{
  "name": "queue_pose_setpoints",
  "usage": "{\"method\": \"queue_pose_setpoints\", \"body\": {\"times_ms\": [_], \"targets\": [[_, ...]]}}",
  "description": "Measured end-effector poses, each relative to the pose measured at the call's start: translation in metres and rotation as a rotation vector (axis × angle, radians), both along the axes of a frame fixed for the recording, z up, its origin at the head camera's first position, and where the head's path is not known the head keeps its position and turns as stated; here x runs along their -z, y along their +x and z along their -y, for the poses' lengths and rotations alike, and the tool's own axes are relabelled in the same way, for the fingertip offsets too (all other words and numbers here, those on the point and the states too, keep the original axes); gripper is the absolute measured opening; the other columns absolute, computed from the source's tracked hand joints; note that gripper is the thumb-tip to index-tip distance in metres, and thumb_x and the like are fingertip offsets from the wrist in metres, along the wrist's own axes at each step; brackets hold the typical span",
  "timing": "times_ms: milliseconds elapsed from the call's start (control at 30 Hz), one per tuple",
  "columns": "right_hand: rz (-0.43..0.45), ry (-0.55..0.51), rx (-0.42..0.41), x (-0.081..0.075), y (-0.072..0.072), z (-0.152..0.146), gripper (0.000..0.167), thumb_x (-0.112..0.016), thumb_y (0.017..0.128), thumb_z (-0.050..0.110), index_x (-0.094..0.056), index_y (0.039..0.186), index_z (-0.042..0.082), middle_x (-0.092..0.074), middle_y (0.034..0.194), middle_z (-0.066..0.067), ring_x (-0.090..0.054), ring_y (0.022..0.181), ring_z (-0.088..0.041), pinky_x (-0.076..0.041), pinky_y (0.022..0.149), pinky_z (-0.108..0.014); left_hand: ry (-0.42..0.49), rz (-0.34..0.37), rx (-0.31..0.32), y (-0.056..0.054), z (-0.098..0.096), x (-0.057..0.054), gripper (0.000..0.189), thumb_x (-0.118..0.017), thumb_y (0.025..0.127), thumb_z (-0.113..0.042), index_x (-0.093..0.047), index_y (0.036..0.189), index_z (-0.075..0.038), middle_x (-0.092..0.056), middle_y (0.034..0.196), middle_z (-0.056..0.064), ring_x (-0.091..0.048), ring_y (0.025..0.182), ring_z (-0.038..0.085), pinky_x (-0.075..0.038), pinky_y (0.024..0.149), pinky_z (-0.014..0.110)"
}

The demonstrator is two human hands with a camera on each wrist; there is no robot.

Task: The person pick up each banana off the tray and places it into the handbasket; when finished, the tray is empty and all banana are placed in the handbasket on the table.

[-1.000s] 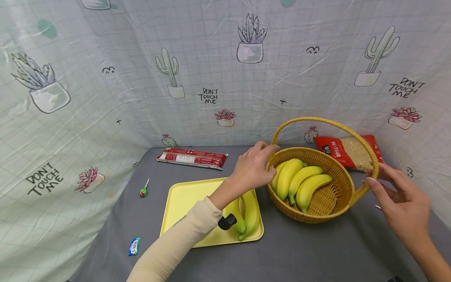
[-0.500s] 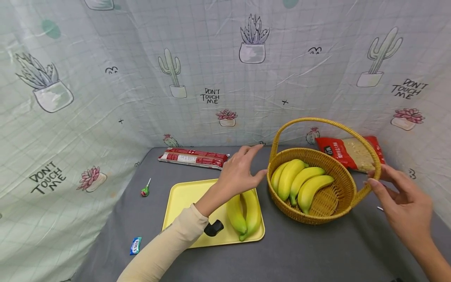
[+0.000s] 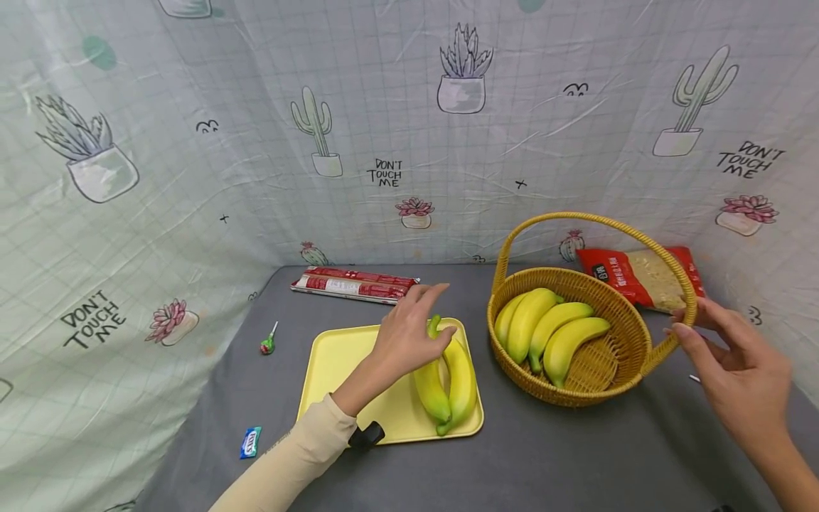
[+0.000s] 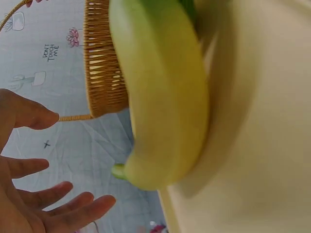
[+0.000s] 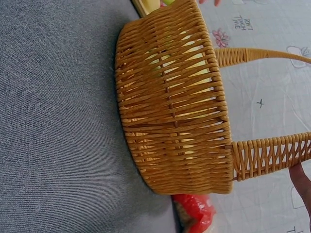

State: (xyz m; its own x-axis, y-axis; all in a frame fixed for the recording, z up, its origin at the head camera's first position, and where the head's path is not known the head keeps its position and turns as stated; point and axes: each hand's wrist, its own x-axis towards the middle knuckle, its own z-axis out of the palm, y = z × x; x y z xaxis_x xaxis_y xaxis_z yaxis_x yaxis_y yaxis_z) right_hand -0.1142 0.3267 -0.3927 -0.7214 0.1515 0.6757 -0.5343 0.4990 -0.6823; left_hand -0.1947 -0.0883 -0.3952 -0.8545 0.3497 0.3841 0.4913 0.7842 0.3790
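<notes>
My left hand (image 3: 409, 334) hovers over the yellow tray (image 3: 339, 348), fingers spread and holding nothing. Beneath it, two bananas (image 3: 463, 384) lie side by side near the tray's right edge. One banana (image 4: 160, 97) fills the middle of the left wrist view, beyond the spread fingers. To the tray's right stands a round wicker basket (image 3: 544, 391) with several bananas (image 3: 566, 348) on its left side. The thumb and fingers of my right hand (image 3: 742, 370) pinch the lower right part of its arched handle (image 3: 665, 256). In the right wrist view, the basket's woven side (image 5: 170, 111) shows close up.
A red package (image 3: 352, 284) lies at the back left, and a red bag with a clear window (image 3: 646, 277) sits behind the basket. On the left of the grey tabletop (image 3: 544, 462) are a lollipop (image 3: 267, 345) and a small blue packet (image 3: 250, 442). A patterned curtain (image 3: 358, 85) hangs behind.
My left hand has left the basket's left side and moved left, over the bananas on the tray. The right hand stays at the handle, and the basket has hardly moved.
</notes>
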Motion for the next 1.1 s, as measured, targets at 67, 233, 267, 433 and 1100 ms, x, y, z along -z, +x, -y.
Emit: {"method": "queue_pose_setpoints", "body": {"times_ms": [67, 233, 267, 433, 1100], "targets": [[-0.014, -0.002, -0.009, 0.0, 0.0, 0.0, 0.042, -0.064, 0.094, -0.021, -0.064, 0.135, -0.013, -0.069, 0.118, -0.01, -0.067, 0.106, -0.013, -0.051, 0.086, -0.014, 0.001, 0.004, -0.012, 0.003, 0.006, 0.007, 0.068, -0.079, 0.091, -0.035, -0.056, 0.153, -0.021, -0.057, 0.141, 0.009, -0.064, 0.111, 0.029, -0.056, 0.074, 0.047], [0.01, 0.002, 0.002, 0.0, -0.001, 0.0, 0.043, -0.064, 0.093, -0.021, -0.064, 0.136, -0.012, -0.069, 0.117, -0.006, -0.067, 0.105, -0.012, -0.051, 0.086, -0.015, -0.004, 0.044, -0.045, 0.01, 0.02, 0.021, 0.068, -0.079, 0.089, -0.034, -0.057, 0.152, -0.021, -0.058, 0.14, 0.009, -0.065, 0.106, 0.028, -0.056, 0.069, 0.044], [0.013, -0.002, 0.001, 0.0, -0.001, 0.0, 0.043, -0.064, 0.093, -0.022, -0.064, 0.135, -0.013, -0.07, 0.117, -0.005, -0.067, 0.105, -0.012, -0.052, 0.086, -0.015, -0.009, 0.051, -0.053, 0.012, 0.023, 0.024, 0.069, -0.079, 0.089, -0.035, -0.057, 0.152, -0.021, -0.058, 0.14, 0.009, -0.065, 0.106, 0.029, -0.055, 0.067, 0.044], [-0.018, -0.02, -0.016, 0.001, -0.003, 0.0, 0.043, -0.064, 0.093, -0.022, -0.064, 0.134, -0.014, -0.07, 0.117, -0.008, -0.067, 0.105, -0.013, -0.052, 0.086, -0.015, -0.028, 0.071, -0.093, 0.019, 0.03, 0.032, 0.069, -0.079, 0.088, -0.037, -0.058, 0.152, -0.022, -0.058, 0.14, 0.01, -0.065, 0.107, 0.03, -0.055, 0.063, 0.046], [0.004, 0.0, 0.004, 0.001, -0.001, 0.0, 0.042, -0.064, 0.094, -0.02, -0.065, 0.135, -0.012, -0.069, 0.117, -0.01, -0.067, 0.104, -0.013, -0.051, 0.086, -0.014, -0.056, 0.107, -0.137, 0.038, 0.023, 0.053, 0.075, -0.079, 0.085, -0.046, -0.059, 0.149, -0.014, -0.062, 0.133, 0.016, -0.065, 0.105, 0.034, -0.056, 0.07, 0.054]]}}
